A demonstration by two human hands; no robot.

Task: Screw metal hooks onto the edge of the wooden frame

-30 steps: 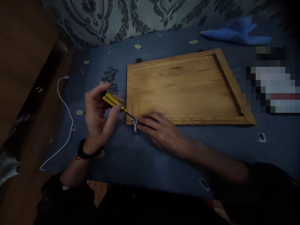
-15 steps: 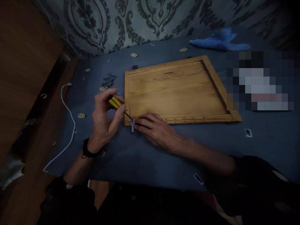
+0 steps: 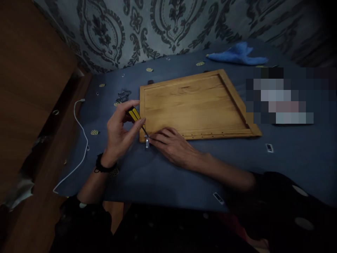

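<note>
My left hand (image 3: 119, 128) is closed on a screwdriver (image 3: 134, 114) with a yellow and black handle, gripped between thumb and fingers. The tool tilts down to the right, its tip meeting a small silvery metal fitting (image 3: 147, 142) at the near left corner of a framed wooden panel (image 3: 184, 102). This fitting juts over the panel's front edge. My right hand (image 3: 173, 147) lies low along that edge, its fingers together and their tips pressed against the fitting. Several small dark holes dot the near edge to the right of my right hand.
Dark metal pieces (image 3: 123, 95) lie in a heap beyond my left hand. A white cable (image 3: 85, 133) runs down the left side of the blue cloth (image 3: 158, 182). Near the patterned wall rests a blue fluffy object (image 3: 239, 54). A pixelated patch covers something at right.
The view has shifted slightly. Both hands keep their places on the panel's corner; the screwdriver stands a little steeper and its tip stays on the metal fitting.
</note>
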